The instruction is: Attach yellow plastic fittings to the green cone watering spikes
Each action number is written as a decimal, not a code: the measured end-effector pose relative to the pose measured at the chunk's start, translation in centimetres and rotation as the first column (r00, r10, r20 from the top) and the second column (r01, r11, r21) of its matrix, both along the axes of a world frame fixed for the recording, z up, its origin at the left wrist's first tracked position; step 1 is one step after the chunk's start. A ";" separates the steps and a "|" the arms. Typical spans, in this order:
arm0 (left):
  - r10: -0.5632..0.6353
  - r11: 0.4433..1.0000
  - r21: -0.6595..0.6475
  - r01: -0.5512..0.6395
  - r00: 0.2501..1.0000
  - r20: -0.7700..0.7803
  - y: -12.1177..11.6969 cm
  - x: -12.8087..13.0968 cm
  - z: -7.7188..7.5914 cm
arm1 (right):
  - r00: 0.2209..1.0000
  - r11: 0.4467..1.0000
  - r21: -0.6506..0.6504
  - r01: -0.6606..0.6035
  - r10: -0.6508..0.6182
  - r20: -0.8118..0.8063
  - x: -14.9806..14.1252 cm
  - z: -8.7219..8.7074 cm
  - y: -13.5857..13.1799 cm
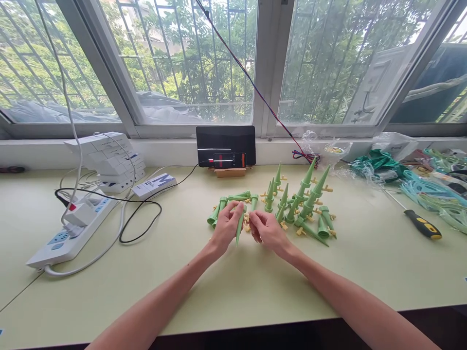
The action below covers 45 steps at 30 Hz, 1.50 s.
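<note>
My left hand (pixel 228 224) is closed around a green plastic watering spike (pixel 239 229), its tip pointing down toward the front edge. Close beside it, my right hand (pixel 268 229) is pinched, fingertips near the spike; anything held in them is hidden. Yellow bits show between the two hands, but I cannot tell whether they are gripped. Behind my left hand lie several loose green spikes (pixel 219 212). To the right of my right hand, several green spikes with yellow side valves (pixel 310 200) stand point up, and others lie on the table.
A phone (pixel 229 160) leans before a dark tablet (pixel 225 138) on a small stand. At left are a power strip (pixel 73 233), cables and stacked white boxes (pixel 109 160). A screwdriver (pixel 423 224) and plastic bags (pixel 381 164) lie right on the pale table (pixel 233 301).
</note>
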<state>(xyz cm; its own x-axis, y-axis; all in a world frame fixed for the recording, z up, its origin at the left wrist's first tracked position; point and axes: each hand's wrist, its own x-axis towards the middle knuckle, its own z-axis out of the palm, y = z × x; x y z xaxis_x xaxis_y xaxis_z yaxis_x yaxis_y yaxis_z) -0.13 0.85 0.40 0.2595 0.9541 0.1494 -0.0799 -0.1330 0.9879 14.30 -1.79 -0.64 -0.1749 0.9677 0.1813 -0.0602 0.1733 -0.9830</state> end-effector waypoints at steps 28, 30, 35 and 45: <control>0.013 0.999 0.053 -0.010 0.998 -0.062 -0.4 0.2 -0.2 | 0.872 0.886 0.429 0.175 -0.342 0.351 0.7 -0.4 -0.2; 0.012 0.998 0.068 -0.007 0.997 -0.081 -0.4 0.2 -0.4 | 0.870 0.897 0.401 0.188 -0.342 0.355 0.8 -0.5 -0.2; 0.018 0.993 0.117 -0.004 0.993 -0.119 -0.3 0.1 -0.8 | 0.892 0.923 0.321 0.213 -0.318 0.322 0.6 -0.5 -0.1; 0.027 0.978 0.208 0.011 0.983 -0.179 -0.4 0.2 -0.8 | 0.995 0.982 -0.187 0.005 -0.023 -0.092 0.3 0.3 0.0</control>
<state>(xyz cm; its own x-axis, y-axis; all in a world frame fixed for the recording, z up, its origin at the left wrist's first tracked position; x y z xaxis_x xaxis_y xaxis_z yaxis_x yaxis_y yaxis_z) 0.04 0.45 -0.38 0.2927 0.9094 0.2955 0.0984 -0.3360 0.9367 14.62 -1.83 -0.33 -0.1518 0.9883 0.0127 -0.1522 -0.0107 -0.9883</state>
